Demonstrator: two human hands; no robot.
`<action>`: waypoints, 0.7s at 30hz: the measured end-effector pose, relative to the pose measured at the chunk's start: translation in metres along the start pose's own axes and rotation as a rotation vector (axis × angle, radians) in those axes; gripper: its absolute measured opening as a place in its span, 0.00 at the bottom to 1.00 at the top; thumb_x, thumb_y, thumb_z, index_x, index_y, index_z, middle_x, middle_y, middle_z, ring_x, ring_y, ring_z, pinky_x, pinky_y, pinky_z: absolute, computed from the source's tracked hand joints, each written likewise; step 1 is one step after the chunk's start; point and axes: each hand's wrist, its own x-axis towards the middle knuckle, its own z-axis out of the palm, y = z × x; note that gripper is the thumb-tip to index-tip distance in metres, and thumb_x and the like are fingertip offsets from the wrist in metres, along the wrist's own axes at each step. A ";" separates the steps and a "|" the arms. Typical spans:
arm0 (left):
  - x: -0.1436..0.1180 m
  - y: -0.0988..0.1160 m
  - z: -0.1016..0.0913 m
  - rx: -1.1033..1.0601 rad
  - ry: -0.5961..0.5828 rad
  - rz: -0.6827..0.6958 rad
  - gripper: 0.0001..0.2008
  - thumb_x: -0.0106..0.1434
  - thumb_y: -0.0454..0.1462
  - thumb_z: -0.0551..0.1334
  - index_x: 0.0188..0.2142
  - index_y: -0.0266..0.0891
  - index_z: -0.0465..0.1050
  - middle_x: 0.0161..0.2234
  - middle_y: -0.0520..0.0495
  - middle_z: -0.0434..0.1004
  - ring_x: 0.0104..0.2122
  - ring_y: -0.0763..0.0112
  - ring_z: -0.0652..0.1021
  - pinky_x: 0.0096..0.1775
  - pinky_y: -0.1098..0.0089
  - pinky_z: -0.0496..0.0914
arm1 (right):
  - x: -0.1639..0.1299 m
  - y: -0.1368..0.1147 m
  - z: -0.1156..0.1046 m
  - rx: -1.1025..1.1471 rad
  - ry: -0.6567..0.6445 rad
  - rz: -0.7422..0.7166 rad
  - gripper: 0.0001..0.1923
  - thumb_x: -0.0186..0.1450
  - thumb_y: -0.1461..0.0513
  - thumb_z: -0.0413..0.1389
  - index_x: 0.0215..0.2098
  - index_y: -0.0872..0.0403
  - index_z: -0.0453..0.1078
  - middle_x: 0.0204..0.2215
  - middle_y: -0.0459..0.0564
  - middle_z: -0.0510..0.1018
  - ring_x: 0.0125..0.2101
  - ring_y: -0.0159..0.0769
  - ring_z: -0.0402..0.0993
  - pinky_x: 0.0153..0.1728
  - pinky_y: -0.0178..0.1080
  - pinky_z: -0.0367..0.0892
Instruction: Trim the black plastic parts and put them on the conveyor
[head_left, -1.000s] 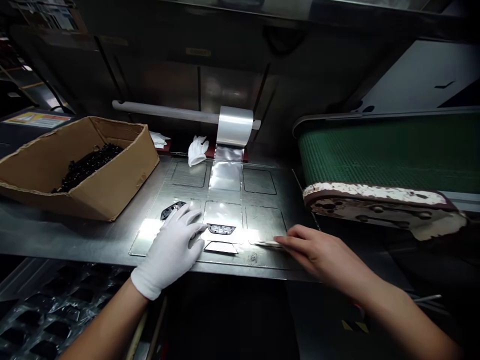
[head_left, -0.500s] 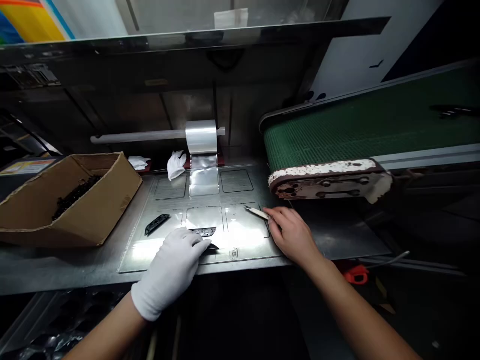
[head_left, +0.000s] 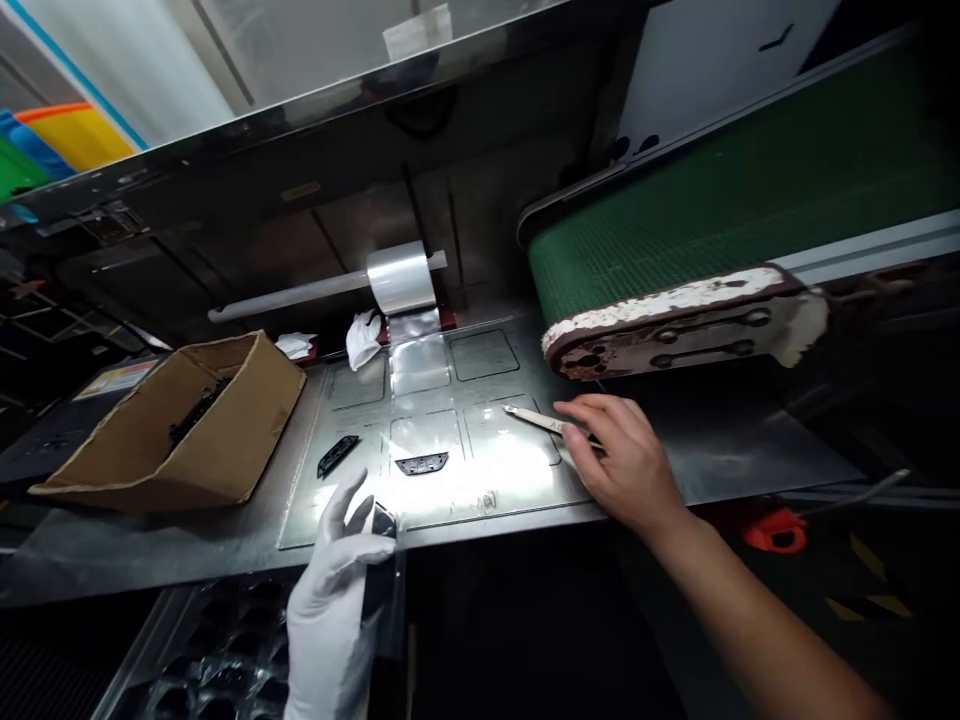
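My left hand [head_left: 337,570], in a white glove, is turned palm up at the front edge of the bench. Its thumb and fingers hold a glossy black plastic part [head_left: 384,520], partly covered by the thumb. My bare right hand [head_left: 622,455] rests at the right of the metal plate [head_left: 420,515], pinching a slim white-handled tool [head_left: 536,417] with a narrow tip pointing left. A black trapezoid part [head_left: 421,464] lies flat on the plate between my hands. Another black part [head_left: 338,456] lies tilted beyond my left hand.
A cardboard box [head_left: 247,440] with black parts stands at left. Behind the plate, a roll of clear film [head_left: 401,278] hangs on a white rod, its strip pulled forward, beside a crumpled white glove [head_left: 364,340]. A green conveyor [head_left: 675,230] juts in at right; a black tray [head_left: 225,650] lies below.
My left hand has lifted a black part off the plate, drawn back toward me and turned palm up. My right hand still holds the tool. The view has tilted.
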 end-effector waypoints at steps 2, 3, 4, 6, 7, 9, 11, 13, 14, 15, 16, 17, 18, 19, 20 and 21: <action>-0.014 -0.004 0.007 -0.141 0.071 -0.086 0.08 0.67 0.29 0.66 0.35 0.45 0.74 0.69 0.50 0.64 0.60 0.52 0.77 0.57 0.47 0.79 | -0.018 -0.034 0.002 0.239 -0.051 0.112 0.12 0.76 0.59 0.53 0.48 0.52 0.78 0.45 0.55 0.79 0.48 0.46 0.75 0.51 0.46 0.70; -0.019 -0.007 0.010 -0.135 0.077 -0.077 0.08 0.66 0.29 0.68 0.35 0.45 0.76 0.67 0.49 0.66 0.58 0.54 0.78 0.55 0.51 0.81 | -0.030 -0.054 0.006 0.415 -0.158 0.201 0.11 0.76 0.57 0.54 0.46 0.50 0.78 0.43 0.53 0.80 0.45 0.43 0.76 0.47 0.43 0.71; -0.024 -0.010 0.012 -0.099 0.064 -0.036 0.08 0.64 0.29 0.69 0.37 0.46 0.78 0.65 0.49 0.67 0.56 0.55 0.78 0.52 0.55 0.81 | -0.042 -0.074 0.011 0.612 -0.309 0.313 0.12 0.76 0.54 0.55 0.46 0.49 0.78 0.41 0.50 0.80 0.41 0.40 0.77 0.43 0.40 0.72; -0.032 -0.017 0.015 0.004 0.012 0.113 0.13 0.62 0.28 0.72 0.42 0.49 0.82 0.59 0.47 0.69 0.54 0.58 0.78 0.48 0.62 0.80 | -0.068 -0.108 0.025 0.951 -0.600 0.545 0.16 0.73 0.47 0.58 0.46 0.50 0.77 0.35 0.47 0.79 0.33 0.36 0.74 0.34 0.36 0.70; -0.035 -0.019 0.015 0.060 -0.012 0.190 0.16 0.61 0.28 0.72 0.43 0.50 0.84 0.55 0.47 0.70 0.52 0.60 0.77 0.47 0.64 0.78 | -0.081 -0.119 0.031 1.051 -0.693 0.648 0.19 0.71 0.45 0.60 0.45 0.51 0.77 0.33 0.46 0.78 0.30 0.34 0.72 0.31 0.35 0.68; -0.044 -0.022 0.013 0.076 -0.102 0.172 0.17 0.63 0.27 0.69 0.45 0.52 0.85 0.48 0.47 0.72 0.48 0.64 0.77 0.48 0.64 0.75 | -0.105 -0.128 0.039 1.091 -0.755 0.807 0.22 0.69 0.42 0.61 0.40 0.52 0.75 0.29 0.44 0.73 0.28 0.32 0.69 0.30 0.33 0.66; -0.055 -0.025 0.007 0.010 -0.202 -0.077 0.21 0.64 0.28 0.66 0.52 0.52 0.82 0.46 0.47 0.75 0.46 0.65 0.78 0.50 0.63 0.74 | -0.127 -0.120 0.044 0.986 -0.764 0.888 0.23 0.67 0.41 0.61 0.37 0.52 0.74 0.27 0.43 0.72 0.28 0.32 0.69 0.30 0.33 0.66; -0.068 -0.029 0.001 -0.066 -0.283 -0.392 0.25 0.64 0.30 0.66 0.60 0.48 0.77 0.45 0.46 0.79 0.42 0.66 0.79 0.48 0.63 0.75 | -0.144 -0.104 0.051 0.858 -0.830 0.873 0.24 0.66 0.40 0.62 0.38 0.51 0.75 0.28 0.45 0.74 0.29 0.34 0.71 0.30 0.33 0.67; -0.076 -0.032 -0.003 -0.089 -0.305 -0.524 0.24 0.63 0.31 0.66 0.59 0.45 0.77 0.42 0.46 0.81 0.39 0.67 0.80 0.44 0.65 0.76 | -0.152 -0.098 0.056 0.812 -0.896 0.832 0.23 0.67 0.40 0.62 0.38 0.50 0.76 0.29 0.45 0.76 0.30 0.35 0.72 0.31 0.33 0.67; -0.084 -0.037 -0.007 -0.091 -0.312 -0.625 0.21 0.63 0.32 0.67 0.56 0.42 0.80 0.39 0.46 0.82 0.36 0.67 0.81 0.40 0.67 0.76 | -0.159 -0.093 0.063 0.784 -0.976 0.778 0.22 0.67 0.41 0.61 0.39 0.49 0.77 0.31 0.46 0.78 0.32 0.36 0.74 0.32 0.33 0.68; -0.092 -0.042 -0.011 -0.102 -0.313 -0.720 0.15 0.62 0.33 0.68 0.49 0.39 0.83 0.34 0.48 0.82 0.33 0.68 0.80 0.37 0.69 0.75 | -0.166 -0.091 0.070 0.769 -1.057 0.717 0.21 0.68 0.41 0.60 0.39 0.48 0.78 0.32 0.46 0.80 0.33 0.37 0.76 0.34 0.34 0.69; -0.102 -0.048 -0.016 -0.113 -0.301 -0.807 0.08 0.61 0.33 0.69 0.41 0.37 0.84 0.30 0.49 0.81 0.31 0.69 0.80 0.34 0.70 0.73 | -0.172 -0.091 0.077 0.766 -1.135 0.655 0.20 0.70 0.42 0.59 0.40 0.48 0.79 0.34 0.46 0.82 0.35 0.38 0.77 0.36 0.34 0.70; -0.112 -0.054 -0.023 -0.120 -0.277 -0.881 0.03 0.60 0.34 0.70 0.34 0.36 0.83 0.27 0.50 0.80 0.30 0.69 0.80 0.33 0.70 0.72 | -0.179 -0.094 0.084 0.767 -1.200 0.600 0.20 0.71 0.42 0.58 0.40 0.47 0.79 0.37 0.47 0.83 0.38 0.39 0.79 0.39 0.34 0.70; -0.122 -0.061 -0.031 -0.120 -0.238 -0.947 0.03 0.61 0.34 0.70 0.30 0.36 0.81 0.25 0.50 0.79 0.28 0.70 0.80 0.32 0.70 0.72 | -0.186 -0.096 0.090 0.767 -1.252 0.560 0.20 0.72 0.42 0.56 0.42 0.46 0.80 0.40 0.47 0.84 0.40 0.40 0.80 0.41 0.35 0.71; -0.133 -0.068 -0.043 -0.115 -0.187 -1.006 0.06 0.62 0.35 0.70 0.29 0.36 0.79 0.24 0.51 0.79 0.27 0.70 0.79 0.32 0.70 0.72 | -0.192 -0.099 0.096 0.763 -1.290 0.535 0.20 0.73 0.42 0.55 0.45 0.46 0.80 0.42 0.47 0.85 0.42 0.41 0.81 0.43 0.35 0.72; -0.144 -0.076 -0.056 -0.101 -0.126 -1.062 0.08 0.64 0.37 0.70 0.29 0.36 0.77 0.24 0.51 0.78 0.27 0.70 0.79 0.33 0.69 0.73 | -0.199 -0.100 0.102 0.751 -1.315 0.522 0.21 0.73 0.42 0.54 0.47 0.45 0.81 0.45 0.48 0.85 0.44 0.42 0.81 0.45 0.36 0.73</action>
